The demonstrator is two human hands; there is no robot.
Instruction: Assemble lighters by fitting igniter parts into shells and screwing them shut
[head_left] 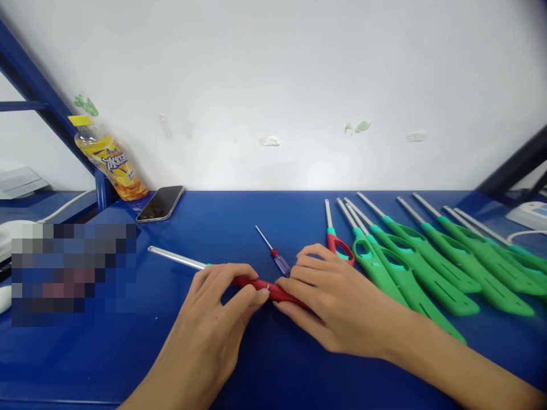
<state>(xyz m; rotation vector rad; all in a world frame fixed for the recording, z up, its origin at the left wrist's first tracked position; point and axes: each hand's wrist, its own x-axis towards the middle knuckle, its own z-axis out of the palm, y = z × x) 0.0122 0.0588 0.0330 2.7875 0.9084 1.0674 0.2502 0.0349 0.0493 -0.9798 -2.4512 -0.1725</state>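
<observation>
Both my hands grip one red long-necked gas lighter (280, 292) above the blue table (179, 353). Its metal tube points to the far left, with a bit of teal collar showing beside my fingers. My left hand (213, 313) is closed round the front of the body, the thumb pressed near a small pale spot on it. My right hand (329, 296) is closed on the rear part and hides most of that end. Just beyond the hands lies a screwdriver (280, 262) with a clear purplish handle and a red collar, its shaft pointing away from me.
To the right lie several green long-necked lighters (453, 279) and another red lighter (342, 249). A phone (161, 204) and a yellow-capped drink bottle (113, 162) are at the back left. A white wall (273, 74) borders the table's far edge. Something at left is blurred out.
</observation>
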